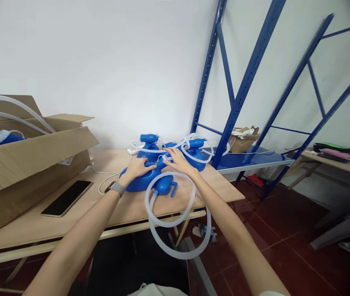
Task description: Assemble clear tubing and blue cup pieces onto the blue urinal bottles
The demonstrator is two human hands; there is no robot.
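Observation:
A blue plastic bottle (141, 182) lies on its side on the wooden table, with its neck pointing right. My left hand (135, 169), wearing a watch, is closed over its upper side. At the neck end, my right hand (178, 161) has its fingers stretched out and the thumb apart, near a clear cap or strap. In front of the bottle rests a blue funnel-shaped mouthpiece (164, 186) with a small hooked handle. From it a translucent hose (190, 257) loops down over the table's front edge.
Behind my hands stand more blue bottles (199, 161) with coiled hoses. An open cardboard box (39, 158) with another bottle and hose sits at left, by a dark phone (67, 198) and a white cable (101, 183). Blue metal shelving (239, 98) rises at right.

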